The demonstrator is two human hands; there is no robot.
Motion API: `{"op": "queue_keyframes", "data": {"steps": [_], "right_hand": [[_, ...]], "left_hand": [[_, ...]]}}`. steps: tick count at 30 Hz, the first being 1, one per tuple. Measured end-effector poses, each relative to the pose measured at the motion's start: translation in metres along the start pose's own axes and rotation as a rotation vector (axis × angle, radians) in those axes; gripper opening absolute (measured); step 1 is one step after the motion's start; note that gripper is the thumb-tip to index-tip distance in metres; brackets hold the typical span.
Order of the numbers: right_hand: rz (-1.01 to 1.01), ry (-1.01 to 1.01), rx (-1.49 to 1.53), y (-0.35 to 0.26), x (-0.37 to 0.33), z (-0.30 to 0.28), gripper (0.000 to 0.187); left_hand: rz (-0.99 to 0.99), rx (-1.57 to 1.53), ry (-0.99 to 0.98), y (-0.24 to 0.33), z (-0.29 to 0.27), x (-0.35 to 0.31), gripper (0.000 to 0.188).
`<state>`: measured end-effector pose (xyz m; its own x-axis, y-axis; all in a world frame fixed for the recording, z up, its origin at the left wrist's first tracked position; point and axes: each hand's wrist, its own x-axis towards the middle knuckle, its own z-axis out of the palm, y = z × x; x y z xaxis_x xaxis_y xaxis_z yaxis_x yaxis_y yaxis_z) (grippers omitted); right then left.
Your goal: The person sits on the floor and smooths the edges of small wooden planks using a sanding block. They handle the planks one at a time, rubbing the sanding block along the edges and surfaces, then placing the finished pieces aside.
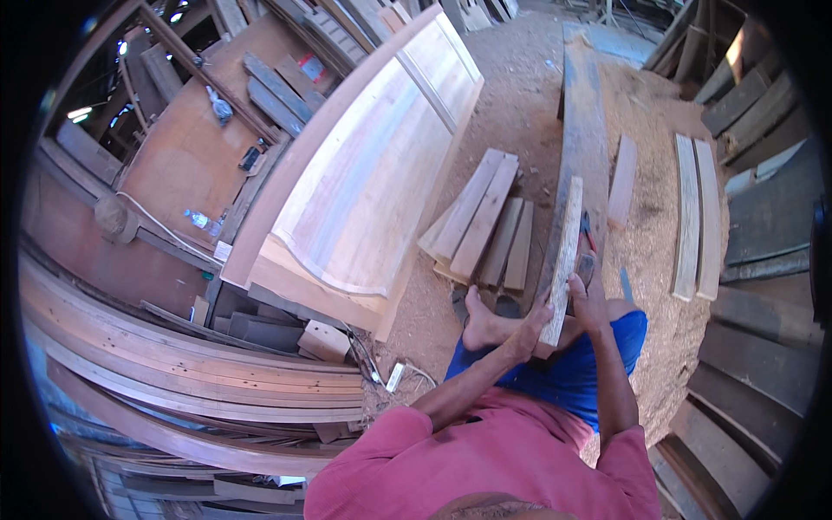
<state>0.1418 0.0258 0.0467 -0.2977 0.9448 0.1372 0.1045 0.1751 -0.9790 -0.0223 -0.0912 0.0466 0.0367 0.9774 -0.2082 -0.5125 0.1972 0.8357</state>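
A pale narrow wooden plank [566, 251] stands on edge, running from my lap up along a long dark beam [582, 139]. My left hand [530, 328] grips the plank's near end from the left. On the other side, my right hand [588, 299] presses against the same end. My bare foot [478, 322] rests on the sawdust floor just left of the hands. I sit in blue shorts and a pink shirt.
A large pale door panel [364, 182] leans at the left. Several short boards [485, 225] lie stacked beside it. Two planks [698, 217] lie on sawdust at the right. Curved timber [173, 364] piles up at lower left, and a white cable [394, 374] lies near it.
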Motion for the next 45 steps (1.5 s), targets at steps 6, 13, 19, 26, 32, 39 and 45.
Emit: {"op": "queue_keyframes", "data": {"steps": [6,13,19,26,32,39,45], "right_hand": [[0.180,-0.017,0.441,0.001,0.018,-0.029,0.058],[0.413,0.242,0.897,0.054,0.017,-0.067,0.063],[0.508,0.359,1.060,0.068,0.020,-0.073,0.048],[0.433,0.318,1.111,0.043,0.013,-0.067,0.047],[0.439,0.361,1.089,0.047,0.016,-0.067,0.049],[0.398,0.349,1.022,0.058,0.017,-0.068,0.048],[0.433,0.343,1.042,0.066,0.019,-0.068,0.047]], "left_hand": [[-0.060,0.042,0.036,-0.020,-0.001,-0.001,0.091],[-0.112,0.139,0.047,-0.009,-0.002,-0.002,0.088],[-0.062,0.153,0.013,0.024,0.018,0.012,0.093],[-0.093,-0.031,-0.015,0.006,0.034,0.027,0.113],[-0.111,-0.024,-0.014,-0.001,0.034,0.029,0.112],[-0.151,-0.042,-0.017,-0.001,0.029,0.024,0.101],[-0.212,0.009,0.013,0.009,0.029,0.016,0.103]]}}
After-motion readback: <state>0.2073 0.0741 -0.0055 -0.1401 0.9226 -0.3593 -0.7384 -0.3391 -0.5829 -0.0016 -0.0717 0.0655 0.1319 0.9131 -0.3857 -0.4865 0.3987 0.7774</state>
